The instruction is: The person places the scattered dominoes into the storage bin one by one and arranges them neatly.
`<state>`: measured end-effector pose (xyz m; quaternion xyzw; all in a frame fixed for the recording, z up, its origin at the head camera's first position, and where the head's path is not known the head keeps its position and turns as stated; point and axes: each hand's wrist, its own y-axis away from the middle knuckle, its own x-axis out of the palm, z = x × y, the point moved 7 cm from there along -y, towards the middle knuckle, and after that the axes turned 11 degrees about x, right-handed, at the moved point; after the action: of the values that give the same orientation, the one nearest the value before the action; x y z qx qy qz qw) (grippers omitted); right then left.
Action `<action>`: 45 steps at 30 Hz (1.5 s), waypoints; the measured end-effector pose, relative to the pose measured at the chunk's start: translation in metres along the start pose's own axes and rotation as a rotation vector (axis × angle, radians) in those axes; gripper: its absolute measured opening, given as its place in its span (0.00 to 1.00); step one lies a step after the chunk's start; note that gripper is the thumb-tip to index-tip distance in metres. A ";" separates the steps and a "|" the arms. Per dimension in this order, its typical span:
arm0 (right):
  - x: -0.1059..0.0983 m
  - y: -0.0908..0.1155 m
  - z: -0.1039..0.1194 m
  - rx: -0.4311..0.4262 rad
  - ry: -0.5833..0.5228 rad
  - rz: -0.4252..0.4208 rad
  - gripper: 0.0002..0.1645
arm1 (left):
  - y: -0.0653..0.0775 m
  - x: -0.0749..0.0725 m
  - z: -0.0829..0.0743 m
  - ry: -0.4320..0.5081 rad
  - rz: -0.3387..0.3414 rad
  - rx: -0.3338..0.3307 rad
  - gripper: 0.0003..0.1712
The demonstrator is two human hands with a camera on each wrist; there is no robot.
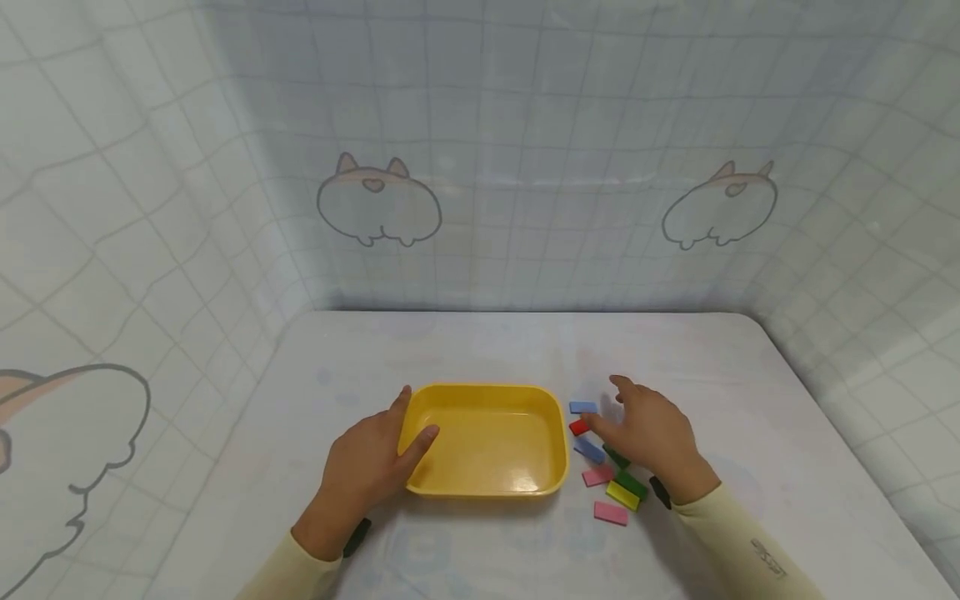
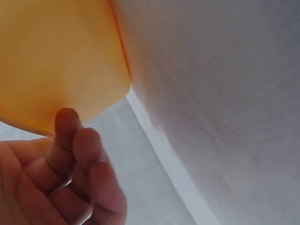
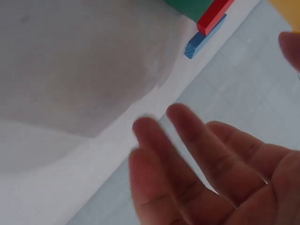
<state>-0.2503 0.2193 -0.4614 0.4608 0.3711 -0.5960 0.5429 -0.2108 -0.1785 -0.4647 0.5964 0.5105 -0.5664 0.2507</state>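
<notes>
A shallow yellow tray with rounded corners sits on the table. My left hand grips its left side, the thumb over the rim and the other fingers outside. In the left wrist view, curled fingers meet the outer wall of the tray. My right hand hovers over small coloured blocks right of the tray, fingers spread and holding nothing. Near it lie a red block, a light blue block, a darker blue block and a green block, partly overlapped by the hand.
Closer to the front edge lie a yellow block and pink blocks, one of them the nearest pink block. A white cloth covers the table. Grid-patterned curtains enclose it at the back and both sides.
</notes>
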 end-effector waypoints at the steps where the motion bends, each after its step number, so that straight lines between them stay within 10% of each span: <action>1: 0.001 -0.001 0.001 0.007 -0.005 0.005 0.55 | 0.000 -0.001 -0.001 0.000 -0.002 0.003 0.53; 27: 0.015 -0.005 0.017 0.181 0.055 0.075 0.60 | 0.007 -0.003 -0.006 0.010 -0.014 -0.002 0.54; 45: 0.017 -0.002 0.023 0.144 0.061 0.045 0.60 | 0.010 -0.005 -0.004 0.032 0.020 -0.036 0.56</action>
<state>-0.2549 0.1929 -0.4705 0.5247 0.3332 -0.5946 0.5101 -0.1992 -0.1801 -0.4623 0.6057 0.5188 -0.5449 0.2589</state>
